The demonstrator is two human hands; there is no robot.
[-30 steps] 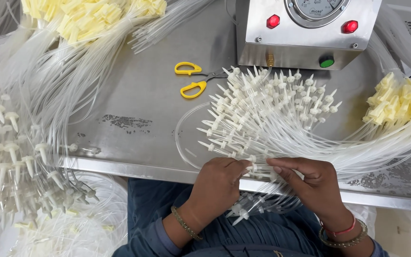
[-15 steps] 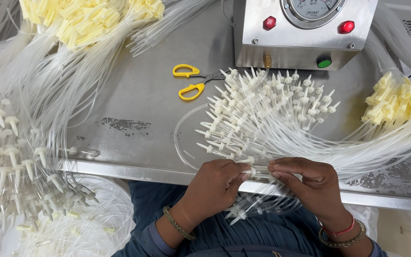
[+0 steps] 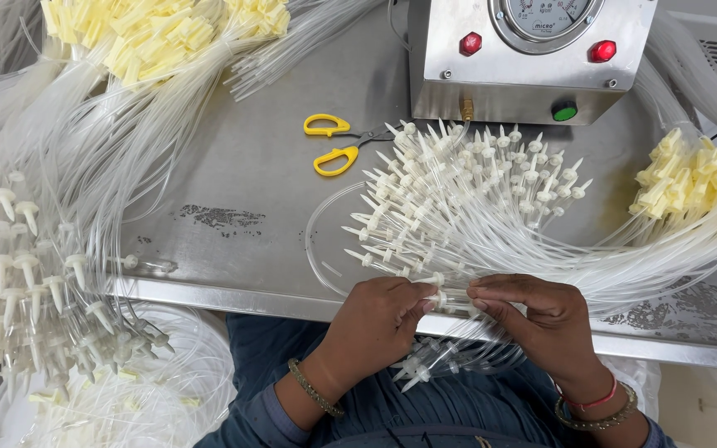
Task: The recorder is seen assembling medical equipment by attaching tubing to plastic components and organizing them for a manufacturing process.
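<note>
A scuffed steel worktable (image 3: 234, 224) filled the view under even light; at two o'clock stood, perhaps, a pale wall.

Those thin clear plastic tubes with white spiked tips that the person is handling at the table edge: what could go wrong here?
1. The thin clear plastic tubes with white spiked tips lie fanned and overlapping, so pulling one may tangle or drag others.
2. Some tips hang below the steel table edge and might slide off.
3. The left hand and right hand pinch close to pointed ends, which might prick a finger.
</note>
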